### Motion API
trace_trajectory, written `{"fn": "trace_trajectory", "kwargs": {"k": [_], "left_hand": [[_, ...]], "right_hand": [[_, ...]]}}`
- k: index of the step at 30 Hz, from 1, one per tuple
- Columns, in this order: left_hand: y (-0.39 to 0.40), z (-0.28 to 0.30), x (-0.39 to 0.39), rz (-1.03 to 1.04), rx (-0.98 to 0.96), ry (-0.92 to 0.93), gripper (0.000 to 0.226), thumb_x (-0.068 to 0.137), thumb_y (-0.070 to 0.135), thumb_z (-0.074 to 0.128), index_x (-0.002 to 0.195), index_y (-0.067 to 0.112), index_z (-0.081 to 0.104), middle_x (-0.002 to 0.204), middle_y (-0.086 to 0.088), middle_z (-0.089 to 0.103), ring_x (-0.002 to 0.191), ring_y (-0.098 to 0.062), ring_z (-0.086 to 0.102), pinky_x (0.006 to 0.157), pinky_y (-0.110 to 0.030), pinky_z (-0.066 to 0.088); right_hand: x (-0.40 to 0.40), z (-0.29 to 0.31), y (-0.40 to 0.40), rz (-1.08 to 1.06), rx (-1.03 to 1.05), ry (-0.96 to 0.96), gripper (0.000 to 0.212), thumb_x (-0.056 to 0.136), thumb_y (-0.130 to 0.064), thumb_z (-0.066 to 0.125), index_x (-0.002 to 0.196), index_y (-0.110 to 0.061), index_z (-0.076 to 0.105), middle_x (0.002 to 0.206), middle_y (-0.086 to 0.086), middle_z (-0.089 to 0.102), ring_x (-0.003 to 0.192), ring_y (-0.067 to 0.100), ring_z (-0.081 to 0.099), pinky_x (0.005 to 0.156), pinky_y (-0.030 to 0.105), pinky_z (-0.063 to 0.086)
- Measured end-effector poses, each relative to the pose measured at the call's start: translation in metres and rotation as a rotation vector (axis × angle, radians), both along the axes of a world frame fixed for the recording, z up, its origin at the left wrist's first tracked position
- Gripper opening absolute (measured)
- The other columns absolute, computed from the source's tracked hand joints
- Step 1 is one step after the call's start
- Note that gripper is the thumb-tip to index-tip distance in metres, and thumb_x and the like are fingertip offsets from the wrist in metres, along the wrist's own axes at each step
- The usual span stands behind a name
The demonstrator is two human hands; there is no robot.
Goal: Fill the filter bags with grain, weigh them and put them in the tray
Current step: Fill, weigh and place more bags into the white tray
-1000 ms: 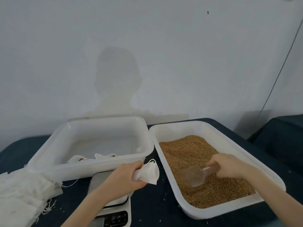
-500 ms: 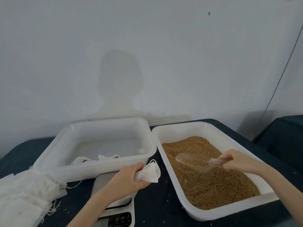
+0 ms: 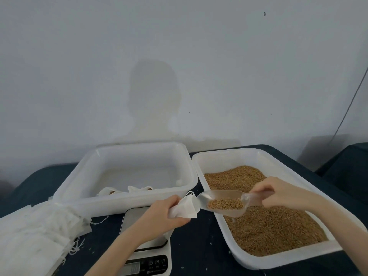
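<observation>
My left hand [image 3: 163,216] grips an empty white filter bag [image 3: 186,206] above the scale [image 3: 147,253], its mouth turned to the right. My right hand [image 3: 282,193] holds the handle of a clear plastic scoop [image 3: 223,202] that carries a small heap of brown grain. The scoop's tip sits right at the bag's mouth, over the left rim of the grain tray [image 3: 223,156]. Brown grain [image 3: 274,222] fills that tray. The white tray [image 3: 127,200] on the left holds two filled bags [image 3: 127,190] at its near wall.
A pile of empty filter bags [image 3: 33,234] with strings lies at the left on the dark blue tablecloth [image 3: 203,246]. A white wall stands close behind the trays. Loose grains dot the cloth between scale and grain tray.
My right hand lifted the scoop out of the grain and carried it left to the bag's mouth. My left hand kept hold of the bag, almost still.
</observation>
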State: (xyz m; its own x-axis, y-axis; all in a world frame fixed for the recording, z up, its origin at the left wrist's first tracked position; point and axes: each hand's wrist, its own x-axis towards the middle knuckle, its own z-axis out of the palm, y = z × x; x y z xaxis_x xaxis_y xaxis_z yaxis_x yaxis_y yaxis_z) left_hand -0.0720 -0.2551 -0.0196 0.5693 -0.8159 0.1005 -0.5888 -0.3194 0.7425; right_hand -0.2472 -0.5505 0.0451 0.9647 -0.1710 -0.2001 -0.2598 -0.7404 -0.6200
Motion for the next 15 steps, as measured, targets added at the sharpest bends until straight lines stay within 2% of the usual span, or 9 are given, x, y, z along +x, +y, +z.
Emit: {"fn": "trace_trajectory", "kwargs": {"k": [3, 6, 9, 11, 13, 15], "left_hand": [[0.004, 0.001, 0.002, -0.003, 0.011, -0.045, 0.025, 0.073, 0.049, 0.07, 0.084, 0.033, 0.053, 0.073, 0.02, 0.058, 0.065, 0.002, 0.051, 0.06, -0.014, 0.039], [0.009, 0.001, 0.005, 0.012, 0.025, -0.083, 0.03, 0.068, 0.058, 0.066, 0.082, 0.035, 0.051, 0.072, 0.024, 0.055, 0.066, 0.002, 0.051, 0.061, -0.015, 0.04], [0.014, -0.001, 0.009, 0.027, 0.041, -0.117, 0.031, 0.066, 0.061, 0.064, 0.079, 0.037, 0.049, 0.073, 0.026, 0.055, 0.066, 0.001, 0.051, 0.061, -0.015, 0.04], [0.016, -0.002, 0.011, 0.034, 0.046, -0.128, 0.03, 0.065, 0.062, 0.064, 0.077, 0.039, 0.048, 0.074, 0.027, 0.055, 0.067, 0.001, 0.051, 0.06, -0.015, 0.039], [0.017, -0.001, 0.011, 0.035, 0.051, -0.138, 0.03, 0.065, 0.062, 0.063, 0.077, 0.04, 0.048, 0.075, 0.029, 0.054, 0.068, 0.002, 0.052, 0.06, -0.013, 0.039], [0.019, -0.001, 0.011, 0.04, 0.057, -0.155, 0.031, 0.065, 0.063, 0.063, 0.078, 0.039, 0.047, 0.075, 0.032, 0.054, 0.069, 0.004, 0.052, 0.06, -0.011, 0.039]], "right_hand": [[0.007, 0.006, 0.015, 0.015, 0.005, -0.031, 0.039, 0.067, -0.015, 0.06, 0.089, -0.044, 0.075, 0.084, -0.006, 0.07, 0.061, -0.006, 0.053, 0.057, 0.01, 0.041], [0.014, 0.007, 0.02, -0.011, -0.031, -0.039, 0.039, 0.074, -0.006, 0.063, 0.09, -0.04, 0.074, 0.087, -0.004, 0.071, 0.063, 0.0, 0.054, 0.061, 0.014, 0.042], [0.018, 0.006, 0.021, -0.035, -0.038, -0.053, 0.039, 0.075, -0.004, 0.064, 0.09, -0.038, 0.075, 0.085, -0.001, 0.071, 0.054, -0.001, 0.049, 0.053, 0.012, 0.038], [0.019, 0.007, 0.022, -0.045, -0.052, -0.067, 0.04, 0.075, -0.004, 0.064, 0.087, -0.04, 0.074, 0.083, -0.007, 0.071, 0.048, -0.004, 0.048, 0.047, 0.009, 0.036], [0.021, 0.007, 0.023, -0.047, -0.084, -0.057, 0.039, 0.075, -0.006, 0.065, 0.088, -0.042, 0.073, 0.083, -0.014, 0.07, 0.048, -0.004, 0.05, 0.046, 0.009, 0.036], [0.022, 0.007, 0.024, -0.045, -0.106, -0.04, 0.038, 0.075, -0.008, 0.066, 0.089, -0.042, 0.072, 0.084, -0.014, 0.07, 0.048, -0.003, 0.049, 0.047, 0.011, 0.037]]}}
